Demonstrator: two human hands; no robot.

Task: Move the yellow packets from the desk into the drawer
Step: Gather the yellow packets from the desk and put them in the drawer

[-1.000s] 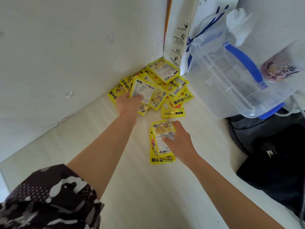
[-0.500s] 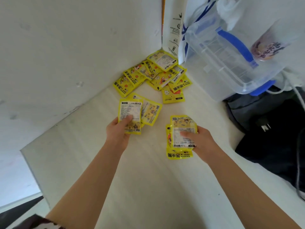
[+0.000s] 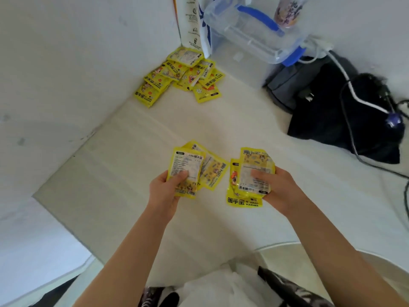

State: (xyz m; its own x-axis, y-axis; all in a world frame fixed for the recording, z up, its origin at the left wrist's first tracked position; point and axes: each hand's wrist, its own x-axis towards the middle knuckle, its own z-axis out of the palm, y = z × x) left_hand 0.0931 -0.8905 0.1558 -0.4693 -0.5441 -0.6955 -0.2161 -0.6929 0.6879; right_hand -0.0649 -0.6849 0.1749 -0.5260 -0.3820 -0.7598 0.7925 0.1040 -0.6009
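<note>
Now that both fistfuls have come back from the corner toward our body, we hold two loads of yellow packets clear of the pile they were drawn from, which we judge puts this batch ready for carrying to the drawer; no drawer shows in the view. Our left hand (image 3: 164,191) has its grip pinched on a fanned bunch of packets (image 3: 194,168), thumb pressed across the printed white label of the top one, fingers hidden behind. Our right hand (image 3: 280,189) clamps a second stack (image 3: 249,178) the same way, thumb on top, with the lowest packet hanging out below the grip. Both forearms reach forward and slightly inward, wrists level, the two loads near each other but apart, above the pale surface (image 3: 132,207). Well beyond both grips, in the far corner, the remaining pile (image 3: 179,76) lies against the wall, just beside a clear storage box (image 3: 250,38). Several more trips look needed.
</note>
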